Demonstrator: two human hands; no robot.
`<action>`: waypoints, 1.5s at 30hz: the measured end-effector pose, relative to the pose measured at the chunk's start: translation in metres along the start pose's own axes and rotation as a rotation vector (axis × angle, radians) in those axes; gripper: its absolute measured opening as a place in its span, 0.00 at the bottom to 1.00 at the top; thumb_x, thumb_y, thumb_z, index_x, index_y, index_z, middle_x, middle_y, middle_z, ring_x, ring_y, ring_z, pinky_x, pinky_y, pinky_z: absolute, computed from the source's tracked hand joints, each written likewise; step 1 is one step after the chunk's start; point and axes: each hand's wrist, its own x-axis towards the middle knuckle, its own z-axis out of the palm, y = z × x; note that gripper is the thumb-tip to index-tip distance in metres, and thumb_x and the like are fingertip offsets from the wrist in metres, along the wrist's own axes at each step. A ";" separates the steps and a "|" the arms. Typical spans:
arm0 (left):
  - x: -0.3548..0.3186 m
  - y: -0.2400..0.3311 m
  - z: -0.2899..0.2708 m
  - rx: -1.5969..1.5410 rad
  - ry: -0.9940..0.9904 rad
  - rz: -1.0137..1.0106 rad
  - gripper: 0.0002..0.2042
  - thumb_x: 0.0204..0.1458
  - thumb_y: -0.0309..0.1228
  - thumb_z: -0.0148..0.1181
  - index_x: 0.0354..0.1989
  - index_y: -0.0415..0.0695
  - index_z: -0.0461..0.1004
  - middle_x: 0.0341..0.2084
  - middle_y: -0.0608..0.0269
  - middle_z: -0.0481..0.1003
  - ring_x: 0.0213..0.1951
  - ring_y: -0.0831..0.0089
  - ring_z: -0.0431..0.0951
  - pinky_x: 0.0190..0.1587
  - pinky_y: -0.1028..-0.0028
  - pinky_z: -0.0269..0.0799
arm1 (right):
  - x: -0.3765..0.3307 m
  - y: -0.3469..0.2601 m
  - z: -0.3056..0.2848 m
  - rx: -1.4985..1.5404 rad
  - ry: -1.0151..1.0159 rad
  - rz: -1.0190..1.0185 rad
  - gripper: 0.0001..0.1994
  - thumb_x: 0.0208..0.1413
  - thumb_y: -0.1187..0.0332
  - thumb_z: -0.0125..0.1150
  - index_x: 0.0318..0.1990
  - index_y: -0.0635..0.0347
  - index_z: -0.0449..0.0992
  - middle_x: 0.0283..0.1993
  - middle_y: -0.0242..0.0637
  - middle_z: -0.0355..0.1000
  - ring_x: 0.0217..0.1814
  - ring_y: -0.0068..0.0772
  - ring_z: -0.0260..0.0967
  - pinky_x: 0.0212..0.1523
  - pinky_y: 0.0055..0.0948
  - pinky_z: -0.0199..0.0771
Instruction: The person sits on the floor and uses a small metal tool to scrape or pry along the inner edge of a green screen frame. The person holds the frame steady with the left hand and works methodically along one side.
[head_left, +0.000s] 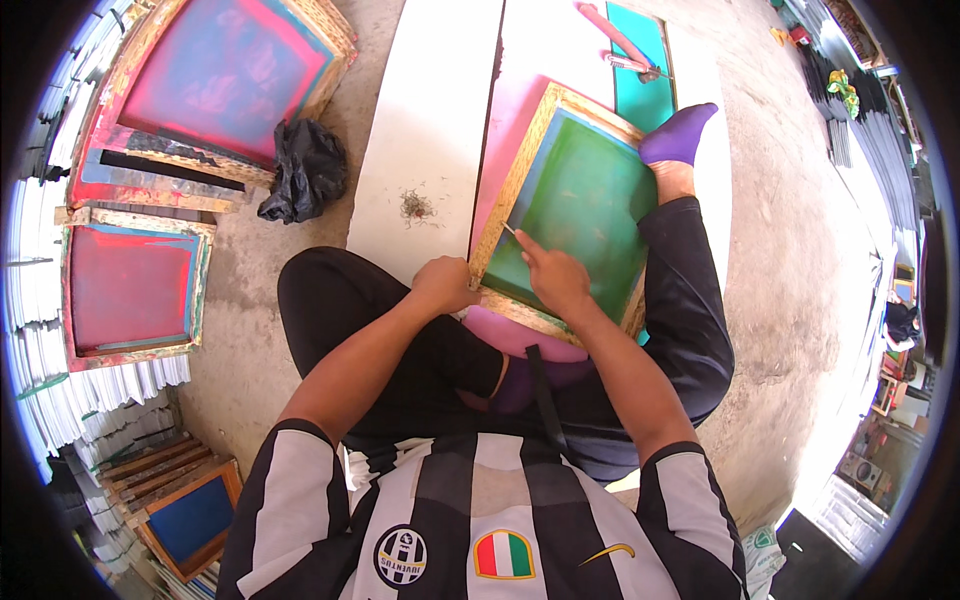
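Observation:
I sit on the floor with a wooden-framed green mesh screen (580, 200) resting on my lap and a white board. My left hand (443, 283) grips the frame's near-left corner. My right hand (553, 275) holds a thin pointed tool (510, 230) with its tip against the green mesh near the left edge. My foot in a purple sock (680, 135) lies by the frame's far right corner.
White boards (430, 130) lie ahead, with a small tuft of debris (416, 206). A black plastic bag (303, 170) sits to the left. Red-and-blue framed screens (225, 75), (130, 285) lean at left, a blue one (190, 520) at lower left. A teal sheet (640, 60) and pink squeegee (615, 35) lie beyond.

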 end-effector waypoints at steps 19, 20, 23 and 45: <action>0.001 -0.001 0.000 0.010 -0.020 -0.021 0.27 0.43 0.51 0.76 0.31 0.33 0.83 0.31 0.39 0.82 0.39 0.45 0.85 0.44 0.53 0.80 | 0.028 0.045 0.010 0.640 -0.193 0.046 0.23 0.71 0.57 0.54 0.71 0.46 0.69 0.47 0.45 0.83 0.45 0.49 0.81 0.50 0.47 0.78; 0.001 -0.001 0.001 0.008 -0.015 -0.012 0.27 0.43 0.51 0.76 0.31 0.33 0.83 0.32 0.39 0.82 0.39 0.45 0.85 0.44 0.53 0.80 | 0.024 0.047 0.015 0.526 -0.106 -0.045 0.23 0.71 0.57 0.53 0.71 0.45 0.70 0.48 0.46 0.83 0.47 0.50 0.81 0.51 0.48 0.77; -0.001 0.002 -0.003 -0.001 -0.007 -0.034 0.27 0.42 0.51 0.77 0.31 0.33 0.83 0.32 0.39 0.82 0.39 0.45 0.85 0.44 0.53 0.80 | 0.011 0.044 0.019 0.209 0.121 -0.164 0.21 0.71 0.56 0.52 0.69 0.39 0.72 0.51 0.47 0.82 0.51 0.55 0.80 0.54 0.50 0.76; 0.004 0.001 0.003 0.014 -0.008 -0.012 0.30 0.43 0.55 0.76 0.32 0.34 0.83 0.31 0.40 0.82 0.38 0.44 0.84 0.43 0.52 0.80 | 0.008 0.022 0.022 0.126 0.050 -0.069 0.22 0.71 0.60 0.47 0.70 0.36 0.70 0.43 0.52 0.80 0.46 0.56 0.79 0.48 0.53 0.78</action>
